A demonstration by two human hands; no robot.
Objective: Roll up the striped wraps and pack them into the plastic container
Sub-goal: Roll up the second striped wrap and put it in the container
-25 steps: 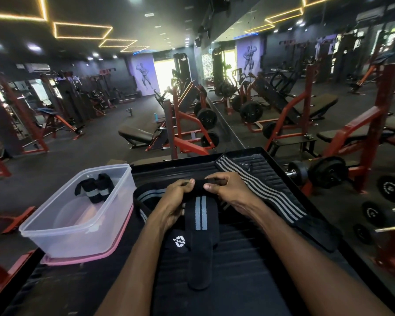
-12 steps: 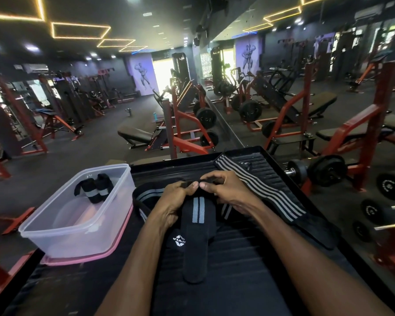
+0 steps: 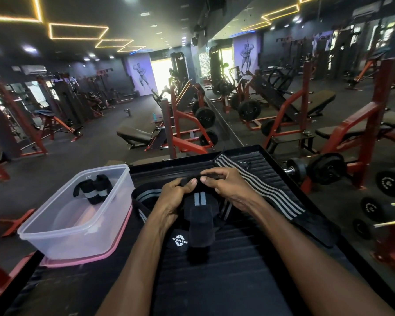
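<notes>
Gym machines and benches filled the dim room behind a black ribbed mat (image 3: 226,270). On it, the left hand (image 3: 171,199) and right hand (image 3: 228,185) pinched the rolled end of a black wrist wrap (image 3: 200,215) with two grey stripes; their fingertips hid the roll itself. Its loose tail lay shorter than a second before. A white logo patch (image 3: 180,241) read roughly "VIAIN". Just right lay a long striped wrap (image 3: 267,188). Left, the clear plastic container (image 3: 82,233) held one rolled wrap (image 3: 94,189).
</notes>
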